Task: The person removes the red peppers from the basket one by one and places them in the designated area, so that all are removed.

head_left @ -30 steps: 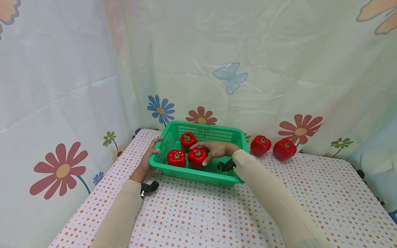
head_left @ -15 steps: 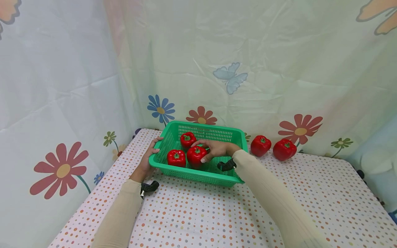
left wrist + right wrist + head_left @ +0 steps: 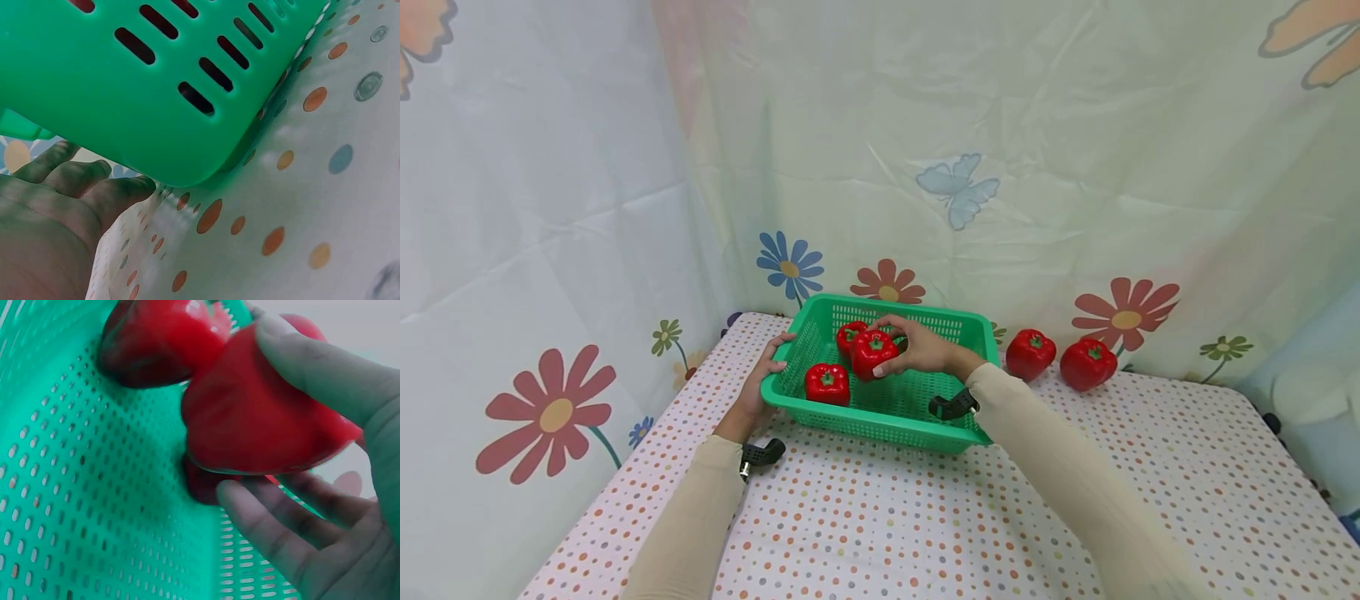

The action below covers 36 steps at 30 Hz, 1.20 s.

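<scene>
My right hand grips a red bell pepper with thumb and fingers, raised above the floor of a green plastic basket. In the right wrist view the held pepper fills the grasp, stem end hidden. Behind it in the head view sits a partly covered second pepper. A third pepper lies at the basket's near left, green stem up. My left hand holds the basket's left end at the rim; from the left wrist its fingers show against the outer wall.
Two more red bell peppers, one beside the basket and another farther right, stand on the dotted tablecloth near the back. A flower-printed curtain hangs directly behind the table, with another along the left side.
My right hand has lifted the pepper from the basket floor and carried it up and back, toward the rear pepper. The left hand has kept its place at the rim.
</scene>
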Each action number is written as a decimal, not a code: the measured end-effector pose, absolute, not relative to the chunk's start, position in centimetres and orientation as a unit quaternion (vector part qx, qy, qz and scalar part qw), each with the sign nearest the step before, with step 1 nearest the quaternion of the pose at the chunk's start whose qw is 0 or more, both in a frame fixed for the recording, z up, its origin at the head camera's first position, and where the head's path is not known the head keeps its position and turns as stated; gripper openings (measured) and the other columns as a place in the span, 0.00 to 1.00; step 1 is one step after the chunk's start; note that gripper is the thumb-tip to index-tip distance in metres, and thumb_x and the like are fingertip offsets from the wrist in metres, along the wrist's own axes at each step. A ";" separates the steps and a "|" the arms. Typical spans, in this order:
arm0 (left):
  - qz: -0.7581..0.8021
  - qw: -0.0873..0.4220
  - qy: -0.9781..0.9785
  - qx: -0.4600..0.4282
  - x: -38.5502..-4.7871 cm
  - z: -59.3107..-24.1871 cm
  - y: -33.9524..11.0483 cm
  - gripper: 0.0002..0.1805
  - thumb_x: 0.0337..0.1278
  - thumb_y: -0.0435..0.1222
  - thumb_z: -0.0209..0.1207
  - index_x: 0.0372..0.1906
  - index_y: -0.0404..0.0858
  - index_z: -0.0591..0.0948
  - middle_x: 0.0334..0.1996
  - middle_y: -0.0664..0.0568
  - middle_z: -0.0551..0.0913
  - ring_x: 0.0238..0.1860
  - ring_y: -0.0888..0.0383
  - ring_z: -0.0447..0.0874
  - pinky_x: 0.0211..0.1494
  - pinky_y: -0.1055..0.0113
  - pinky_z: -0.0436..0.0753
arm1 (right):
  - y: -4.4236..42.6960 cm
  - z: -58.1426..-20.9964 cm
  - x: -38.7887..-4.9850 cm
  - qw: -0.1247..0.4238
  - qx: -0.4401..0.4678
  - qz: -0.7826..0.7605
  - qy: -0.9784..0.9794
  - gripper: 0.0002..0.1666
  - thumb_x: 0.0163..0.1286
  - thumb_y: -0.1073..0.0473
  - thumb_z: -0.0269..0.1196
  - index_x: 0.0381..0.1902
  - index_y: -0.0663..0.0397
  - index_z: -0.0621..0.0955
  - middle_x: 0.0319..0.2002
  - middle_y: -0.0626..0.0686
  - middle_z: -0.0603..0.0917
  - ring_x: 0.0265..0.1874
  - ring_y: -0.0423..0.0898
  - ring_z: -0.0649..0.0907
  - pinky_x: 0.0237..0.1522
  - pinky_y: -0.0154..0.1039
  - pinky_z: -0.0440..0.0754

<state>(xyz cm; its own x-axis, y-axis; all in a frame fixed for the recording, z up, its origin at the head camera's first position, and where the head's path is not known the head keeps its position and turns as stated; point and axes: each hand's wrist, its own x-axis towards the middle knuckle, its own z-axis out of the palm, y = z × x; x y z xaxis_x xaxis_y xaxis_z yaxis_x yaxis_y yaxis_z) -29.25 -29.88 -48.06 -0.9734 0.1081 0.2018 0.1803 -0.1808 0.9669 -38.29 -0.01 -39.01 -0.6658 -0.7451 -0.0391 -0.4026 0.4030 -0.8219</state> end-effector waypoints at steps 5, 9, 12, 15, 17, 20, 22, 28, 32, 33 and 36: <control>-0.756 0.025 -0.644 -0.115 -29.4 -48.1 -29.7 0.32 0.62 0.37 0.37 0.73 0.46 0.52 0.77 0.46 0.45 0.76 0.39 0.47 0.72 0.42 0.57 | 1.1 -37.4 -37.6 0.158 -0.344 -0.436 0.816 0.43 0.54 0.51 0.75 0.66 0.43 0.68 0.57 0.59 0.76 0.48 0.56 0.82 0.44 0.50 0.85; -0.755 0.023 -0.644 -0.123 -29.5 -48.1 -29.8 0.32 0.62 0.36 0.37 0.73 0.45 0.52 0.77 0.45 0.45 0.76 0.39 0.47 0.71 0.44 0.59 | 2.4 -36.4 -36.8 0.110 -0.323 -0.433 0.834 0.44 0.55 0.48 0.74 0.67 0.42 0.67 0.57 0.58 0.76 0.52 0.58 0.80 0.44 0.49 0.85; -0.754 0.023 -0.645 -0.126 -29.5 -48.1 -29.9 0.32 0.63 0.36 0.36 0.73 0.45 0.52 0.77 0.45 0.45 0.75 0.39 0.48 0.69 0.48 0.62 | 3.5 -36.0 -36.4 0.059 -0.308 -0.435 0.844 0.45 0.56 0.45 0.74 0.68 0.41 0.66 0.58 0.58 0.75 0.55 0.58 0.77 0.44 0.49 0.85; -0.755 0.024 -0.643 -0.124 -29.5 -48.2 -30.1 0.32 0.63 0.36 0.36 0.73 0.45 0.52 0.77 0.45 0.46 0.74 0.40 0.49 0.66 0.53 0.65 | 4.7 -35.5 -36.1 0.012 -0.292 -0.436 0.851 0.44 0.58 0.45 0.72 0.69 0.41 0.66 0.60 0.58 0.74 0.56 0.57 0.75 0.43 0.47 0.84; -0.757 0.023 -0.642 -0.123 -29.4 -48.2 -30.2 0.32 0.63 0.36 0.36 0.73 0.45 0.52 0.76 0.44 0.46 0.74 0.40 0.50 0.64 0.56 0.68 | 5.7 -35.3 -35.9 -0.013 -0.280 -0.436 0.855 0.43 0.59 0.45 0.71 0.69 0.40 0.66 0.61 0.59 0.73 0.55 0.57 0.75 0.42 0.46 0.84; -0.759 0.023 -0.639 -0.123 -29.4 -48.2 -30.2 0.32 0.62 0.35 0.36 0.73 0.46 0.52 0.76 0.43 0.46 0.73 0.40 0.51 0.61 0.60 0.71 | 7.3 -34.9 -35.5 -0.043 -0.261 -0.435 0.860 0.44 0.59 0.45 0.71 0.70 0.39 0.65 0.62 0.59 0.72 0.52 0.56 0.75 0.38 0.42 0.83; -0.758 0.022 -0.639 -0.126 -29.4 -48.2 -30.2 0.32 0.63 0.36 0.36 0.73 0.46 0.52 0.76 0.43 0.46 0.72 0.40 0.51 0.61 0.61 0.71 | 8.4 -34.8 -35.2 -0.062 -0.249 -0.440 0.860 0.46 0.59 0.45 0.71 0.72 0.39 0.64 0.62 0.60 0.72 0.49 0.56 0.75 0.36 0.39 0.82; -0.759 0.022 -0.638 -0.123 -29.2 -48.0 -30.3 0.31 0.63 0.36 0.37 0.73 0.48 0.53 0.76 0.44 0.46 0.73 0.41 0.50 0.63 0.58 0.69 | 11.7 -34.9 -34.4 -0.111 -0.223 -0.450 0.858 0.47 0.61 0.47 0.70 0.74 0.41 0.62 0.63 0.61 0.72 0.46 0.54 0.74 0.34 0.33 0.80; -0.761 0.020 -0.638 -0.117 -29.1 -47.8 -30.3 0.31 0.62 0.35 0.37 0.72 0.48 0.54 0.76 0.44 0.46 0.73 0.40 0.50 0.63 0.55 0.67 | 13.8 -35.1 -33.8 -0.127 -0.190 -0.450 0.863 0.47 0.61 0.45 0.70 0.74 0.40 0.62 0.63 0.60 0.71 0.47 0.53 0.73 0.34 0.32 0.79; -0.760 0.018 -0.639 -0.117 -29.1 -47.8 -30.4 0.31 0.62 0.36 0.37 0.72 0.48 0.54 0.76 0.44 0.45 0.73 0.40 0.50 0.64 0.55 0.67 | 14.4 -35.1 -33.6 -0.131 -0.182 -0.450 0.864 0.47 0.61 0.44 0.69 0.74 0.40 0.62 0.62 0.61 0.72 0.47 0.53 0.72 0.34 0.31 0.79; -0.758 0.015 -0.641 -0.118 -29.1 -47.8 -30.5 0.31 0.62 0.36 0.37 0.72 0.49 0.54 0.77 0.44 0.45 0.74 0.39 0.49 0.64 0.55 0.67 | 16.0 -35.0 -33.1 -0.150 -0.157 -0.444 0.869 0.46 0.62 0.43 0.68 0.74 0.39 0.62 0.60 0.61 0.73 0.46 0.51 0.72 0.33 0.28 0.78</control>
